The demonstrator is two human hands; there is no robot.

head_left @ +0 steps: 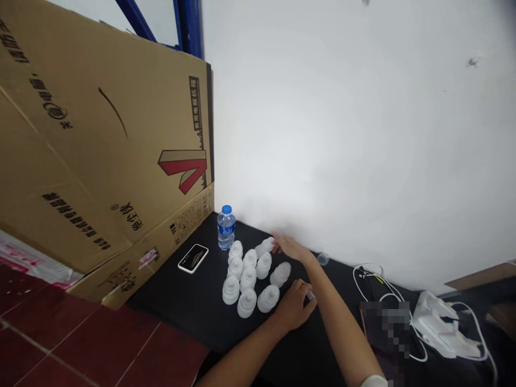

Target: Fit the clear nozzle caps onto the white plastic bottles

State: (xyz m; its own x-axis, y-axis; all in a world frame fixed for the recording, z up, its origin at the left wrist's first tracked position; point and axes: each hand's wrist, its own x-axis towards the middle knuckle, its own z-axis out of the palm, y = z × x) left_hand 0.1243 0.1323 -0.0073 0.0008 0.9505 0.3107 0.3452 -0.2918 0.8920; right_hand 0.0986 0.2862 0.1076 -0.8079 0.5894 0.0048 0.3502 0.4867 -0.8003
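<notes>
Several white translucent plastic bottles (246, 305) with ringed, narrowing tops are grouped in rough rows on the black table (181, 312). At the back of the group, my right hand (291, 247) has its fingertips around the end of a tilted white bottle (264, 246). My left hand (297, 305) is closed near the front right of the group, with a small clear plastic piece (310, 295) showing between thumb and fingers. Beside it, another white bottle (280, 274) leans, and one more (268, 298) stands close to its knuckles.
A blue-capped water bottle (226, 228) and a white-edged phone-like device (193, 258) are at the left. A large cardboard box (121, 134) borders that side; a white wall (342, 134) rises behind. Rightward lie a clear cup (323, 259), white cables (393, 285) and a white device (441, 325).
</notes>
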